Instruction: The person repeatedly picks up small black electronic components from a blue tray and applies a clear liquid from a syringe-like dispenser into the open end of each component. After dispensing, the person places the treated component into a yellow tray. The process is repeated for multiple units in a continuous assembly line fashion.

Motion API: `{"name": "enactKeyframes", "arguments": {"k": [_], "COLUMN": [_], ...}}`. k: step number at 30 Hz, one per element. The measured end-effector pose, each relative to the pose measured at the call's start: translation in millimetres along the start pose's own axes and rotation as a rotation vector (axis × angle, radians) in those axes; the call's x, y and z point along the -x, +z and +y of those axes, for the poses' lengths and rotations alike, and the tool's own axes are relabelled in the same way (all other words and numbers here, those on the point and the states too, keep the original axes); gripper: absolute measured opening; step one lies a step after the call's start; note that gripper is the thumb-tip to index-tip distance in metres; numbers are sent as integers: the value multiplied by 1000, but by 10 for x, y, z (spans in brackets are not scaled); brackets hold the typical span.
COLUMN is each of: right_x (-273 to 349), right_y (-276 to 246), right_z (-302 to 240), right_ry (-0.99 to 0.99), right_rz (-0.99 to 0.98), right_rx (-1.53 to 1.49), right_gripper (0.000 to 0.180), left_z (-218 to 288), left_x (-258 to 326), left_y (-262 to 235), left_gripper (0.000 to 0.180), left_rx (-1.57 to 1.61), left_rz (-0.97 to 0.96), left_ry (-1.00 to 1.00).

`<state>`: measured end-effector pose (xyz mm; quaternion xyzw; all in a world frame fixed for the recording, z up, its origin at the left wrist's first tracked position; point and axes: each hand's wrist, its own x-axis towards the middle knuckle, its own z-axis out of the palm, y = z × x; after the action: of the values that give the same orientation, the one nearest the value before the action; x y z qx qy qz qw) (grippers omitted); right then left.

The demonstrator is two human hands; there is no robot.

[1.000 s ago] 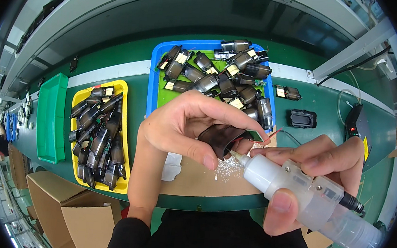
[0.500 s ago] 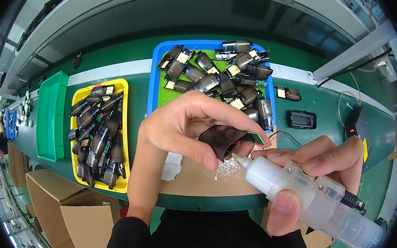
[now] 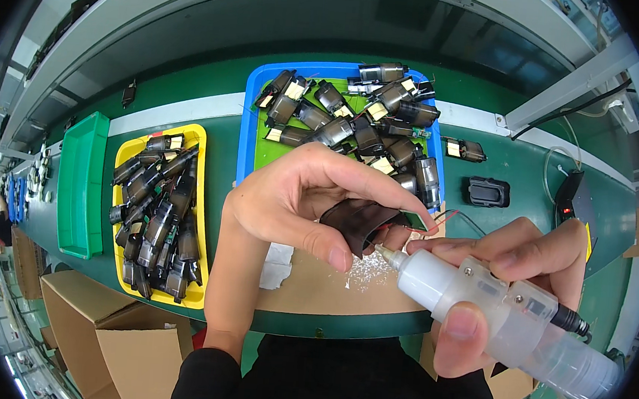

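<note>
Between the thumb and fingers of my left hand [image 3: 289, 205] is a dark translucent plastic housing [image 3: 353, 223], its open end turned to the right. A small green circuit board [image 3: 413, 220] with thin red and black wires sticks out beside it. My right hand [image 3: 513, 271] is wrapped round a clear-and-white dispensing syringe [image 3: 469, 305] with a black cable plug at its side. The syringe's narrow nozzle points at the housing's open end, close to its rim; whether they touch I cannot tell. My left fingers partly hide the housing's far side.
Ahead, a blue tray [image 3: 249, 119] holds several similar dark housings; a yellow tray [image 3: 200, 212] at left holds more. Beside that stands a green tray [image 3: 84, 188]. Cardboard with white crumbs [image 3: 312, 289] lies below my hands. A black box-shaped part [image 3: 485, 191] and a black device [image 3: 578, 201] sit right.
The syringe nozzle has shifted very slightly right relative to the housing. My hands keep nearly the same pose and grip.
</note>
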<state>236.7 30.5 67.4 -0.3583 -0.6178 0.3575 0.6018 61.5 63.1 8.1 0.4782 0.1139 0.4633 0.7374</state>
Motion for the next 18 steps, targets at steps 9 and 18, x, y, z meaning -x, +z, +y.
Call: {"name": "enactKeyframes", "arguments": {"k": [9,18], "right_x": [10,20], "right_y": [-33,-22], "right_z": [-9,-39], "right_ry": [-4,14], "right_rz": [-15,-14], "right_rx": [-13,-28], "right_gripper": [52,52], "left_z": [34,10], "left_x": [-10,12], "left_y": [22,37], "left_gripper": [70,70], "left_rx": [17,12], "left_rz": [-13,8], "left_ry": [-16,38]}}
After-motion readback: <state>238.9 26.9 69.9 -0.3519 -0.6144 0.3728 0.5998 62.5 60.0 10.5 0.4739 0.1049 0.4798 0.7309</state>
